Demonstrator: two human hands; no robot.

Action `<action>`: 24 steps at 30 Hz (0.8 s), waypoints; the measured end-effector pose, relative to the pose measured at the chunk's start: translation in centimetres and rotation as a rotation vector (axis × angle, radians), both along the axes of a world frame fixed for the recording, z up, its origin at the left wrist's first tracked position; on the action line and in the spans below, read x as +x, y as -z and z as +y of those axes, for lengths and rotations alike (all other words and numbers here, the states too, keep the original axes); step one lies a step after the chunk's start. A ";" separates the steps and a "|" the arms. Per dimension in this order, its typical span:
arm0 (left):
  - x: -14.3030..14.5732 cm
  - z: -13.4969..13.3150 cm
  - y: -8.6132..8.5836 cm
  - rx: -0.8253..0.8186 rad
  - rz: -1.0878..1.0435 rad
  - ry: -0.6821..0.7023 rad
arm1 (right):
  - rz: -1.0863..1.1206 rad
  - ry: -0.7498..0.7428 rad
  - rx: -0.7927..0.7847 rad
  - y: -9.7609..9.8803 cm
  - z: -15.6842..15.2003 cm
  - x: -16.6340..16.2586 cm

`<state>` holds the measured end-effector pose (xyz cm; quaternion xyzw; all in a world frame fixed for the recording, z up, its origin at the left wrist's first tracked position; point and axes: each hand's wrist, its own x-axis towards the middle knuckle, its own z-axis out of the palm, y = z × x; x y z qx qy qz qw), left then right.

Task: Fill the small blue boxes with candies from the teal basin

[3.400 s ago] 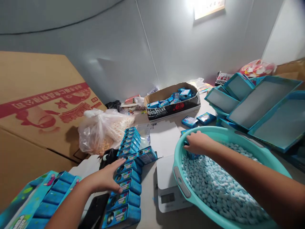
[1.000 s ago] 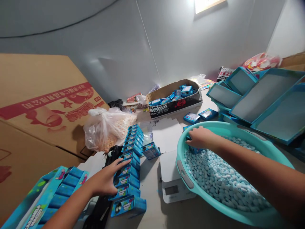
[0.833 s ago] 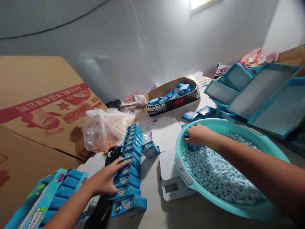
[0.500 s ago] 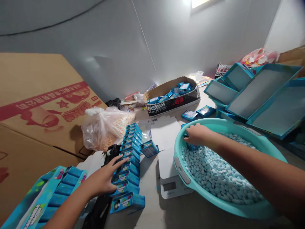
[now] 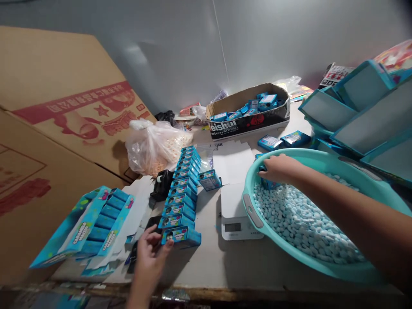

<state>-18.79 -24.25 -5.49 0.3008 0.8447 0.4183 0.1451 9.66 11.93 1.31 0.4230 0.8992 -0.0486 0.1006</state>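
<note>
A long row of small blue candy boxes (image 5: 180, 199) stands on the table, left of the white scale (image 5: 236, 210). At the row's near end is my left hand (image 5: 150, 251), fingers apart and slightly bent, the thumb at the corner of the nearest box (image 5: 182, 236). My right hand (image 5: 279, 167) reaches into a turquoise basin (image 5: 305, 274) of pale blue candies (image 5: 299, 214). Its closed fingers grip a small blue box (image 5: 269, 184), mostly hidden under the hand, at the basin's far left inner side. A single box (image 5: 210, 180) stands apart to the right of the row.
A blue display carton (image 5: 93, 227) holding small boxes lies at left, before a big cardboard box (image 5: 64, 98). Behind are a plastic bag (image 5: 157, 146), a black tape dispenser (image 5: 162, 184) and an open carton (image 5: 249, 124) of blue boxes. Empty blue trays (image 5: 354, 111) are piled at right.
My left hand has moved from the middle of the row to its near end. My right hand stays in the basin with the box. The view has shifted left and down.
</note>
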 end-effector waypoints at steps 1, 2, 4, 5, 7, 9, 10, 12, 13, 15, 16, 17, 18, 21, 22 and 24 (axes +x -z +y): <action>0.7 0.1 0.8 0.032 0.009 -0.013 | -0.009 0.004 0.002 0.0 0.0 0.0; 1.3 0.2 1.5 0.049 0.019 -0.032 | -0.019 0.008 0.005 0.0 0.0 0.0; 2.1 0.6 2.4 0.051 0.078 -0.049 | -0.032 0.013 0.010 -0.1 -0.1 -0.1; 2.4 0.7 2.6 0.050 0.125 -0.051 | -0.033 0.016 0.012 -0.1 -0.2 -0.1; 2.7 1.1 3.1 0.052 0.239 -0.051 | -0.030 0.023 0.012 -0.1 -0.3 -0.1; 2.6 1.5 3.5 0.066 0.335 -0.073 | -0.025 0.026 0.014 -0.1 -0.3 -0.1; 2.5 1.6 3.7 0.077 0.365 -0.089 | -0.024 0.028 0.016 -0.2 -0.4 -0.1; 2.0 2.0 4.1 0.174 0.416 -0.199 | -0.023 0.026 0.012 -0.2 -0.4 -0.1; 1.7 2.2 4.2 0.249 0.436 -0.281 | -0.022 0.028 0.006 -0.3 -0.4 -0.1; 0.9 2.4 4.3 0.390 0.475 -0.444 | -0.020 0.025 -0.003 -0.5 -0.5 -0.1; 0.5 2.5 4.3 0.436 0.494 -0.497 | -0.020 0.021 -0.004 -0.6 -0.6 -0.1; 0.2 2.6 4.3 0.459 0.509 -0.521 | -0.020 0.016 -0.003 -0.7 -0.6 0.0; -0.2 2.5 4.3 0.466 0.517 -0.516 | -0.024 0.008 -0.001 -0.9 -0.7 0.0; -0.9 2.4 4.5 0.502 0.471 -0.494 | -0.039 -0.013 0.002 -1.2 -0.8 0.0; -1.0 2.3 4.7 0.507 0.428 -0.485 | -0.042 -0.014 0.001 -1.2 -0.8 0.0; -0.9 2.3 4.9 0.504 0.328 -0.457 | -0.041 -0.005 0.000 -1.0 -0.7 -0.1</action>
